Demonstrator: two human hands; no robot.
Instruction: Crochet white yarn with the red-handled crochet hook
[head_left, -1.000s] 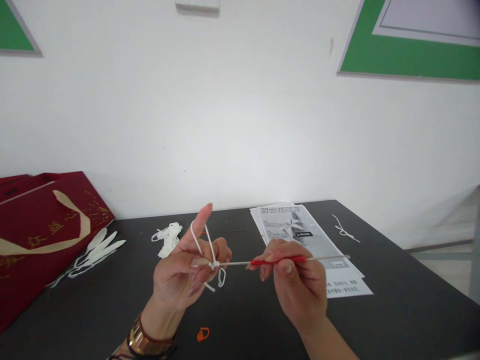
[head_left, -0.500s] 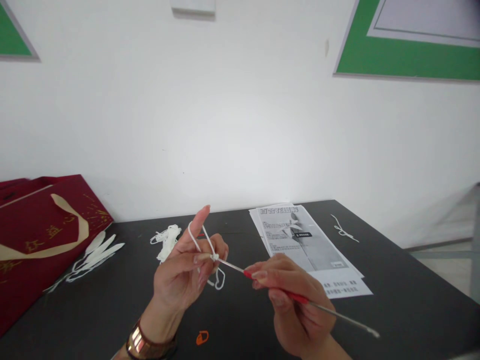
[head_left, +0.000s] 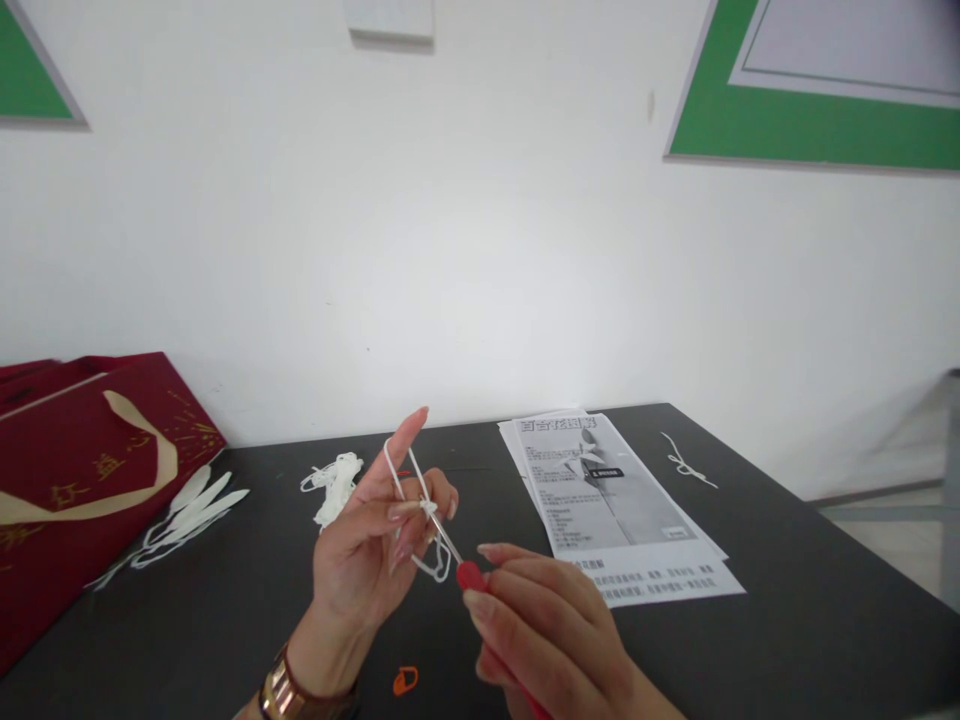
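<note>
White yarn (head_left: pixel 403 484) loops over the raised index finger of my left hand (head_left: pixel 360 570). The thumb and other fingers of that hand pinch the yarn at a small knot. My right hand (head_left: pixel 555 630) is closed around the red handle of a crochet hook (head_left: pixel 471 577). The hook's metal shaft runs up and left to the knot, where its tip is hidden in the yarn. A loose yarn loop dangles below the pinching fingers.
A bundle of white yarn (head_left: pixel 335 490) lies behind my left hand. An orange stitch marker (head_left: pixel 405 681) is near the front edge. Printed sheets (head_left: pixel 637 500) and a short yarn piece (head_left: pixel 686 464) lie right. White crocheted petals (head_left: pixel 196 505) rest by a red bag (head_left: pixel 90 450).
My right hand has shifted left and down, turning the hook to a steeper angle with its handle toward me. My left hand has stayed nearly in place.
</note>
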